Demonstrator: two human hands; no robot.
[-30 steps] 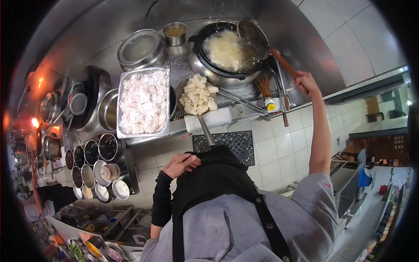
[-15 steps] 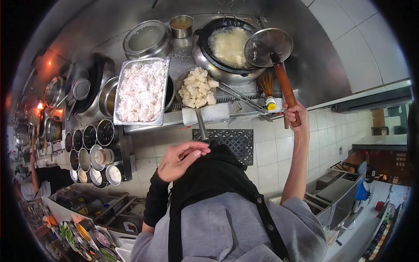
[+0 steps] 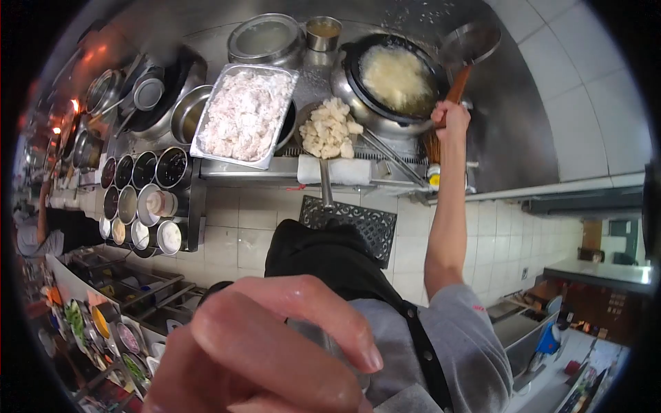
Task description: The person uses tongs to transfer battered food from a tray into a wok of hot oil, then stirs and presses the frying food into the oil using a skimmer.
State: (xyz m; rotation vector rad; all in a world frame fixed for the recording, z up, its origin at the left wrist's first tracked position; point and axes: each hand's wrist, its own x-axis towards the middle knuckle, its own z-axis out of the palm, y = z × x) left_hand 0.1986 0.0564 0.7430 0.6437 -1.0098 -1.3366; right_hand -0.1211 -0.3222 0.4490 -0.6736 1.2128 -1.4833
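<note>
My right hand [image 3: 451, 115] is wrapped round the wooden handle of a wide ladle [image 3: 470, 45], whose bowl is raised over the right side of the stove. Left of it, pale food bubbles in oil [image 3: 394, 74] in a black-rimmed wok [image 3: 352, 96]. Close to the camera, my left hand [image 3: 275, 337] is large in view with curled fingers; its palm side is hidden, and I cannot make out anything in it. Beyond it, a strainer of fried pieces [image 3: 329, 131] stands beside a metal tray of flour-coated pieces [image 3: 244, 113].
A lidded pot [image 3: 265, 40] and a small metal pot [image 3: 323, 33] stand at the back. Seasoning containers [image 3: 144, 168] are at the left. Tongs [image 3: 392, 155] lie by the wok. A black mat [image 3: 375, 230] is on the floor. Another person [image 3: 51, 230] is far left.
My left hand has risen from the apron towards the camera. My right hand has moved forward with the ladle, which now points away, right of the wok. The view has shifted.
</note>
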